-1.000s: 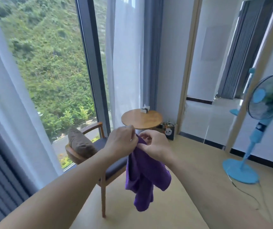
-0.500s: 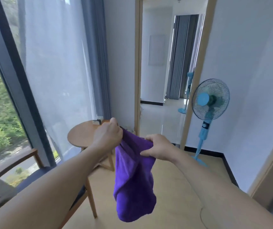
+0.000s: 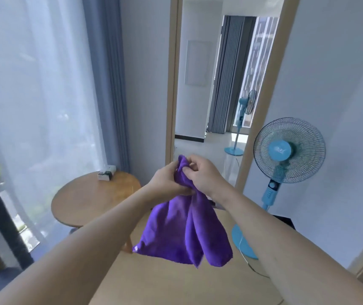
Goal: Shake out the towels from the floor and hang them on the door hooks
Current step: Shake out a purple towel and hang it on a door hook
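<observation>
A purple towel (image 3: 182,234) hangs bunched in the air in front of me, above the wooden floor. My left hand (image 3: 165,181) grips its upper edge from the left. My right hand (image 3: 200,172) pinches the same gathered top from the right, close against the left hand. A small tip of cloth sticks up between the two hands. The lower part of the towel droops in folds. No door hooks are in view.
A round wooden table (image 3: 92,199) with a small box (image 3: 106,172) stands at the left by sheer curtains (image 3: 39,106). A blue standing fan (image 3: 286,155) stands at the right near the wall. A tall wood-framed mirror (image 3: 220,84) leans ahead.
My view has turned right, from the window and chair toward the mirror and fan. My hands spread apart along the towel's edge, then came back together at its gathered top.
</observation>
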